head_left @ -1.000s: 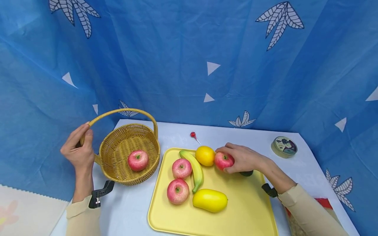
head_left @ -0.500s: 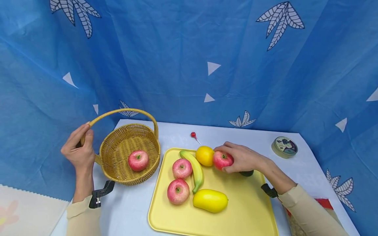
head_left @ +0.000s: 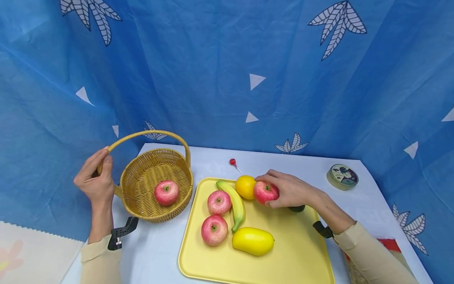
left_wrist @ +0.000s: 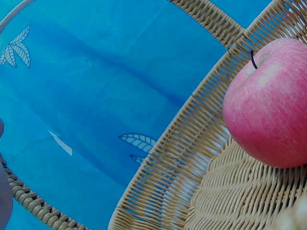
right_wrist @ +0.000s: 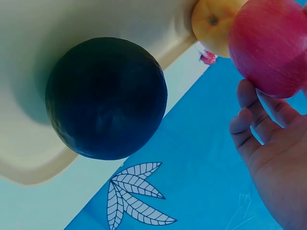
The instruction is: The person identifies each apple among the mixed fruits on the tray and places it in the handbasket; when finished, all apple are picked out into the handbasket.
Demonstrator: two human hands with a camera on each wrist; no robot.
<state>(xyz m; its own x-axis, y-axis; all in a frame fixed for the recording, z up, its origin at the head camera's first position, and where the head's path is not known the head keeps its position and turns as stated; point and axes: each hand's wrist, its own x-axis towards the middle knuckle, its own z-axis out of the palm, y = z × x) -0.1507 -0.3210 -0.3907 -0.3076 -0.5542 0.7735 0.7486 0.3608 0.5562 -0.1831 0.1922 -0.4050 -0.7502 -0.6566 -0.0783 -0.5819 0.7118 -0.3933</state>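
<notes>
My left hand (head_left: 95, 179) grips the arched handle (head_left: 156, 132) of a round wicker basket (head_left: 128, 177). Inside the basket sits one red apple (head_left: 166, 193), seen close up in the left wrist view. Over the yellow tray (head_left: 294, 252), my right hand (head_left: 294, 191) holds another red apple (head_left: 265, 192) between thumb and fingers, right beside the orange (head_left: 244, 187). A dark, round fruit (right_wrist: 105, 98) is large in the right wrist view; in the head view the right hand mostly hides it.
Two apples (head_left: 214, 230), a banana (head_left: 234, 205) and a yellow mango (head_left: 253, 241) lie on the tray. Behind it is a red lollipop (head_left: 233, 162). A round tin (head_left: 342, 177) stands at the back right, and a red-topped packet (head_left: 390, 245) is partly under the right sleeve.
The right hand has shifted slightly left with the apple, which now overlaps the orange's edge. My left hand and the basket stay as they were.
</notes>
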